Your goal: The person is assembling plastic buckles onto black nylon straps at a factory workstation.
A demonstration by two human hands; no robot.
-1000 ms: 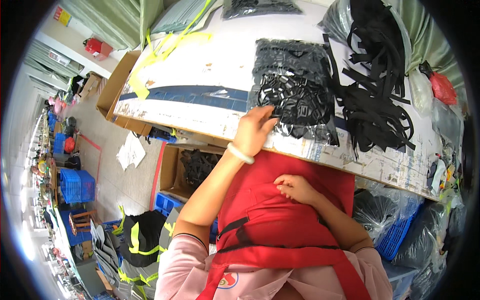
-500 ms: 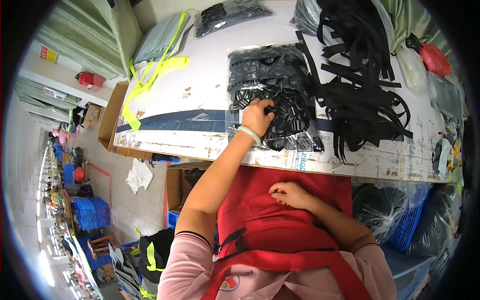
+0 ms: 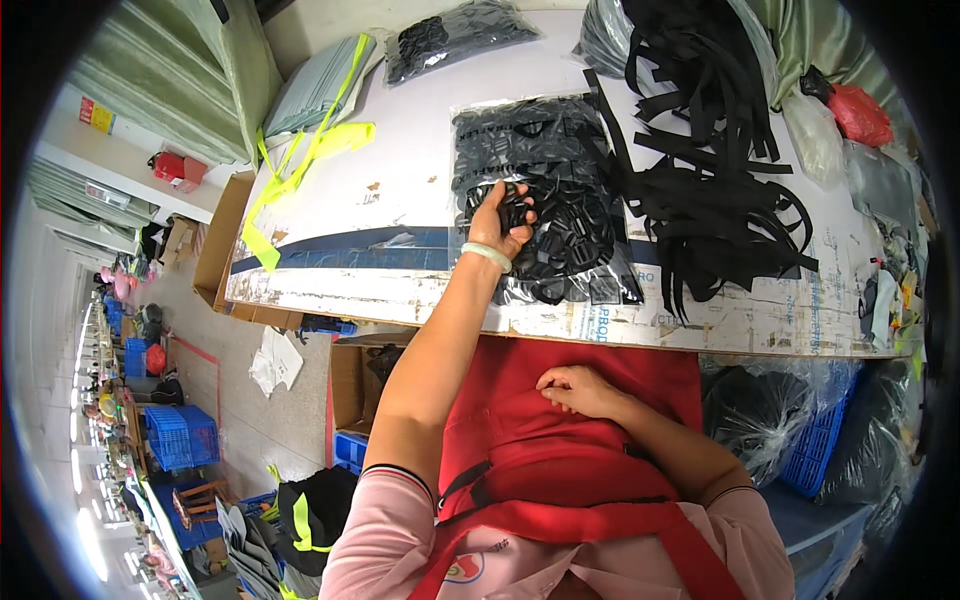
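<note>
My left hand (image 3: 497, 222) is turned palm up over a clear plastic bag (image 3: 530, 135), its fingers curled round a small handful of black plastic buckles (image 3: 514, 208). Under and beside it, more loose black buckles (image 3: 575, 235) lie at the bag's near part; the rest show through the clear film. A pale bangle (image 3: 487, 256) circles my left wrist. Lower down, my right hand (image 3: 580, 391) rests against the red apron (image 3: 570, 450), loosely bent and apart, with nothing seen in it.
Black webbing straps (image 3: 725, 215) lie heaped right of the bag on the worn white table (image 3: 400, 180). Another bag of black parts (image 3: 455, 40) sits at the back, near a yellow-green strip (image 3: 315, 150). A cardboard box (image 3: 225, 250) stands at the left edge; plastic-wrapped bundles (image 3: 755, 410) are below right.
My left hand has turned from palm down among the buckles to palm up, and now shows several buckles in its grasp. My right hand stays where it was.
</note>
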